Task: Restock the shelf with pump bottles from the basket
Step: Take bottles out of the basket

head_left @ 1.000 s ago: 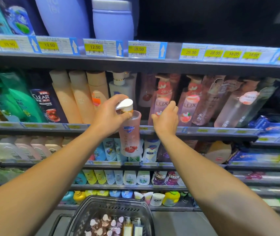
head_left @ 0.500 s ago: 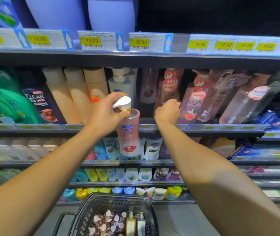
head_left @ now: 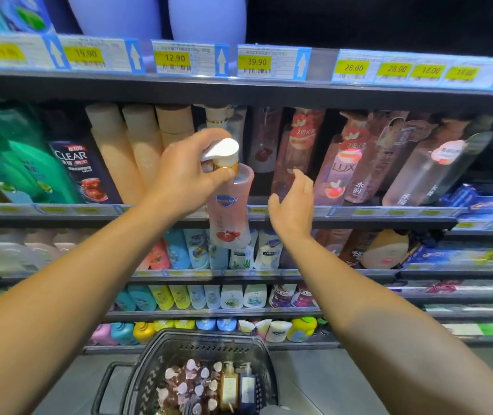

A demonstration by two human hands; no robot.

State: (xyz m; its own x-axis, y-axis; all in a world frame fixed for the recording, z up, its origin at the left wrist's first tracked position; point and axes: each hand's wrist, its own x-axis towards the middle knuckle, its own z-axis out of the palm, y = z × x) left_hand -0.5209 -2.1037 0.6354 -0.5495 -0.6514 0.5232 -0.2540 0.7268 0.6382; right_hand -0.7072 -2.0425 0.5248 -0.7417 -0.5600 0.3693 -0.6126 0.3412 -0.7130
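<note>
Pink pump bottle (head_left: 231, 209) hangs upright in front of the shelf (head_left: 359, 212) edge, gripped round its gold neck by the left hand (head_left: 187, 178). Just right of the bottle, the right hand (head_left: 294, 205) holds nothing, fingers loosely spread. Below the bottle sits the basket (head_left: 149, 372) with more pump bottles.

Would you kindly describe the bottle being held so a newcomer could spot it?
Find the yellow 39.90 price tag. Just below it, the left hand grips a pink pump bottle by its neck. It alone hangs in front of the shelves, white pump on top.
</note>
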